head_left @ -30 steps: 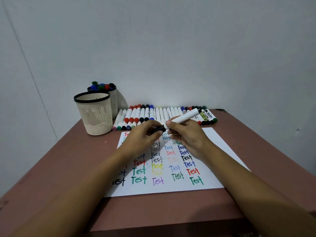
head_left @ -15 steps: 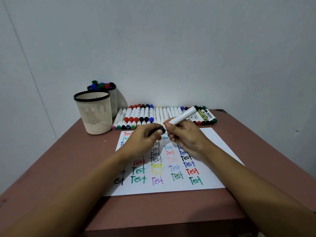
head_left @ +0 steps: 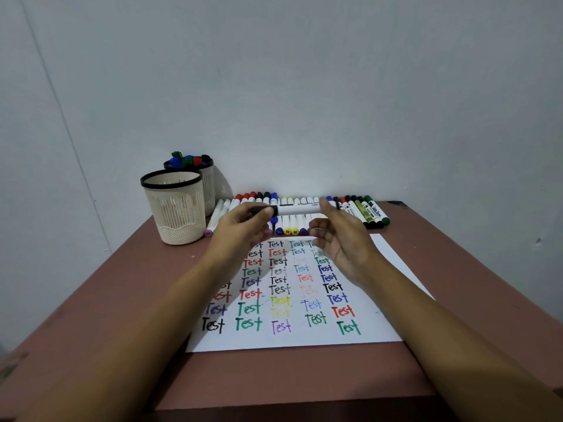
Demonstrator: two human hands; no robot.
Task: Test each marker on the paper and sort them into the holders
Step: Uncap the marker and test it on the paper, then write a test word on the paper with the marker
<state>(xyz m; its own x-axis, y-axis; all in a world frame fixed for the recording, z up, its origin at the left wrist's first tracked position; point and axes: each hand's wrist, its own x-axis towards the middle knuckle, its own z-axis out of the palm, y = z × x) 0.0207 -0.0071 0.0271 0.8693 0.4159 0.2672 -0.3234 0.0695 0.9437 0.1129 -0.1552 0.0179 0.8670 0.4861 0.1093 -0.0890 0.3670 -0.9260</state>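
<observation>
1. Since the earlier frames the marker [head_left: 297, 210] has been swung from a slant to a level pose and carried from above the paper [head_left: 387, 254] to above its far edge. The right hand [head_left: 344, 245] has been loosened from the white barrel.
2. The marker's black end is gripped by the left hand [head_left: 240, 229], whose fingers are curled round it above the paper's far left corner. Whether that end is a cap or a bare tip cannot be told, as it is partly hidden by the fingers.
3. The white barrel is left projecting to the right of that grip, level and clear of the paper.
4. The right hand is held with fingers spread and relaxed above the paper's far right part. Its index fingertip [head_left: 324, 205] is seen at the barrel's free end, while the thumb is kept apart below it.
5. A row of markers [head_left: 365, 210] is laid side by side just beyond the paper's far edge, behind the held marker.
6. The front holder [head_left: 175, 208], cream with a black rim, is set beyond the paper's far left corner. The rear holder [head_left: 208, 190] is placed just behind it, with coloured caps showing at its top.
7. The paper is covered with columns of the word "Test" in several colours and is laid flat on the table [head_left: 122, 300].
</observation>
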